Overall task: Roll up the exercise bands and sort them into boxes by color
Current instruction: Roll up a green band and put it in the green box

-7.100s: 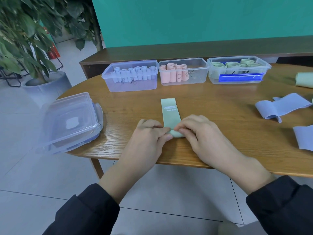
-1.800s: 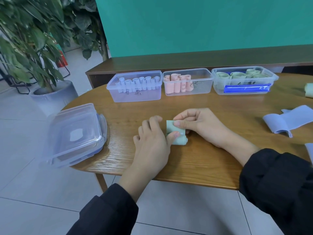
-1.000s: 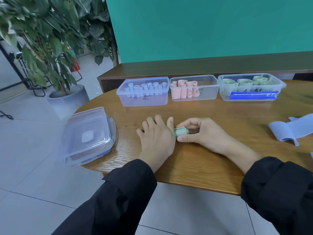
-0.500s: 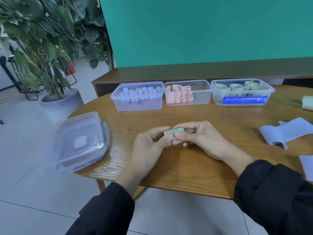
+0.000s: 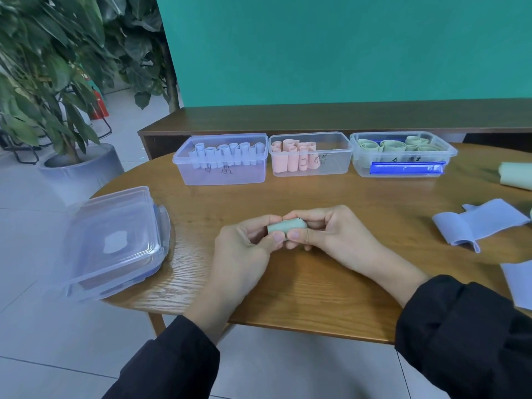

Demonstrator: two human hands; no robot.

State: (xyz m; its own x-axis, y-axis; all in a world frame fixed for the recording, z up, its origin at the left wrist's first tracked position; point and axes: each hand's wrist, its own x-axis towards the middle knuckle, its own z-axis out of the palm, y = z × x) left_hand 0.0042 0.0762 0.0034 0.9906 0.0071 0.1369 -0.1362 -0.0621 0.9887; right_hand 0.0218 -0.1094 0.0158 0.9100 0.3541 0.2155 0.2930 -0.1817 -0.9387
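A tightly rolled pale green band (image 5: 285, 226) is held just above the wooden table (image 5: 316, 283). My left hand (image 5: 244, 249) pinches its left end and my right hand (image 5: 328, 234) grips its right end. At the back stand three clear boxes in a row: the left box (image 5: 220, 175) holds blue rolls, the middle box (image 5: 311, 169) holds pink rolls, the right box (image 5: 403, 152) holds green rolls. Loose blue bands (image 5: 478, 223) lie flat at the right, and another green band (image 5: 515, 175) sits at the far right edge.
A stack of clear box lids (image 5: 112, 243) lies on the table's left edge. A potted plant (image 5: 43, 82) stands on the floor to the left. A dark wooden bench (image 5: 316, 116) and teal wall run behind the table.
The green band went from flat and partly rolled to a finished roll. Both hands have lifted it off the table and hold it between them.
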